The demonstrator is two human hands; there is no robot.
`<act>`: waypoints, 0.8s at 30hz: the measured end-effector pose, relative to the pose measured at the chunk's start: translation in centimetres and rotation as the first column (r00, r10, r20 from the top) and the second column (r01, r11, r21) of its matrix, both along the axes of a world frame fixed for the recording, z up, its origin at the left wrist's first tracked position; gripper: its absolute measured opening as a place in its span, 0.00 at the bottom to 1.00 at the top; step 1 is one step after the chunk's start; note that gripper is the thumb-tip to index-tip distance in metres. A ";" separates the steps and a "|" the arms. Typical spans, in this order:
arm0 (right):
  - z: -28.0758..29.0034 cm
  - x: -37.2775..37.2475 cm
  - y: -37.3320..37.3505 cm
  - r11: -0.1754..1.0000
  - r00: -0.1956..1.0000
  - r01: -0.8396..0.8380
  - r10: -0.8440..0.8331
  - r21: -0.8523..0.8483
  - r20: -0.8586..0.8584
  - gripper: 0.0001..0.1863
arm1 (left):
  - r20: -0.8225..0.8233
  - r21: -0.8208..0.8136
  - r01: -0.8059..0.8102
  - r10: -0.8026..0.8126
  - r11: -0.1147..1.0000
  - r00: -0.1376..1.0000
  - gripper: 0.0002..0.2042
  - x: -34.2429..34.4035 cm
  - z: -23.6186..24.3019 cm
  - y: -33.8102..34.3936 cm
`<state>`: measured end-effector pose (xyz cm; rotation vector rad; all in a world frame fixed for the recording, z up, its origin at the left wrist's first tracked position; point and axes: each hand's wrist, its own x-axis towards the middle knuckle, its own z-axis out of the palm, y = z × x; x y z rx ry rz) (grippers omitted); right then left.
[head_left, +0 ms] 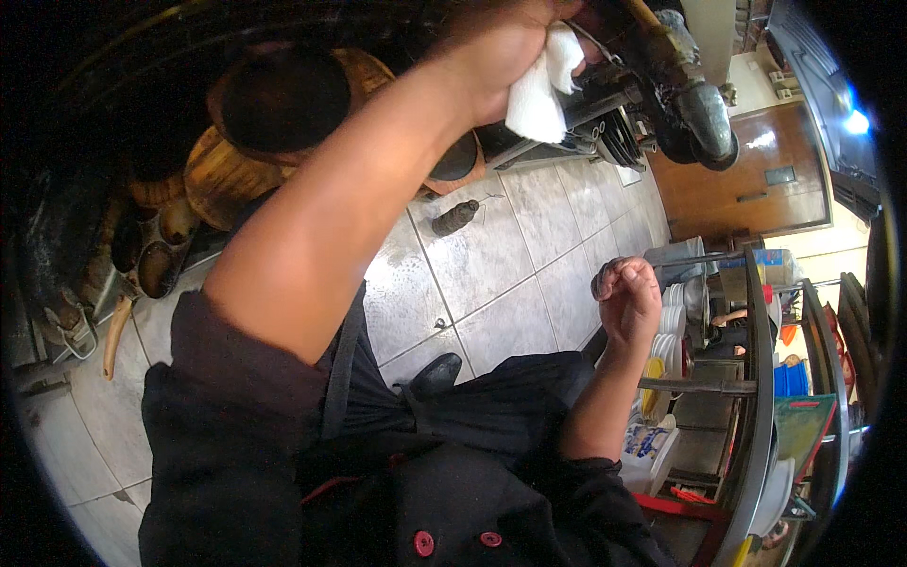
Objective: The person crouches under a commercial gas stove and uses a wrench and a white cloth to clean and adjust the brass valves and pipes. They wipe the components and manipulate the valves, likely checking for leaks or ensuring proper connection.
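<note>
White tissue (539,100) seems pinched in the left hand (508,55).

The left forearm (368,180) reaches diagonally upward, left hand (501,61) gripping; the right forearm (605,392) angles up, right hand (631,295) loosely curled; all 2 are bare.

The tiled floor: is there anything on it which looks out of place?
Yes. A dark, rough lump lies loose on the pale floor, with a small dark scrap nearby. Both look dropped, though I cannot tell what they are.
</note>
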<state>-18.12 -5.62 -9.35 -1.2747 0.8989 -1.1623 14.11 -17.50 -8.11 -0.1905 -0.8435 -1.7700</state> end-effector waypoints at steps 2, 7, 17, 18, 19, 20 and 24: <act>-0.4 -0.4 0.3 1.000 1.000 0.029 -0.029 0.010 0.002 0.05 | 0.027 0.163 -0.207 0.205 0.965 0.978 0.18 -1.5 0.4 0.5; -1.0 -1.1 1.1 0.997 0.997 0.082 -0.081 0.018 -0.007 0.05 | 0.506 0.092 -0.859 0.719 0.504 0.476 0.16 -2.2 1.8 7.8; -1.7 -0.6 0.6 0.999 0.999 0.042 -0.041 0.029 -0.025 0.05 | 0.200 -0.096 -0.989 0.976 0.109 0.088 0.12 -3.5 4.2 11.0; -1.7 -0.6 0.6 0.999 0.999 0.039 -0.038 0.027 -0.023 0.05 | 0.180 -0.056 -0.990 0.977 0.129 0.117 0.11 -3.8 4.3 10.7; -1.6 -0.5 0.7 0.999 0.999 0.043 -0.042 0.032 -0.028 0.05 | 0.157 -0.014 -0.989 0.977 0.148 0.144 0.11 -4.0 4.3 10.5; -1.6 -0.4 0.8 0.998 0.998 0.047 -0.046 0.036 -0.032 0.05 | 0.134 0.020 -0.983 0.974 0.180 0.181 0.10 -4.1 4.0 9.5; -1.8 -0.7 0.9 0.998 0.999 0.032 -0.031 0.046 -0.024 0.05 | 0.073 -0.029 -0.987 0.985 0.157 0.155 0.10 -4.4 3.2 8.6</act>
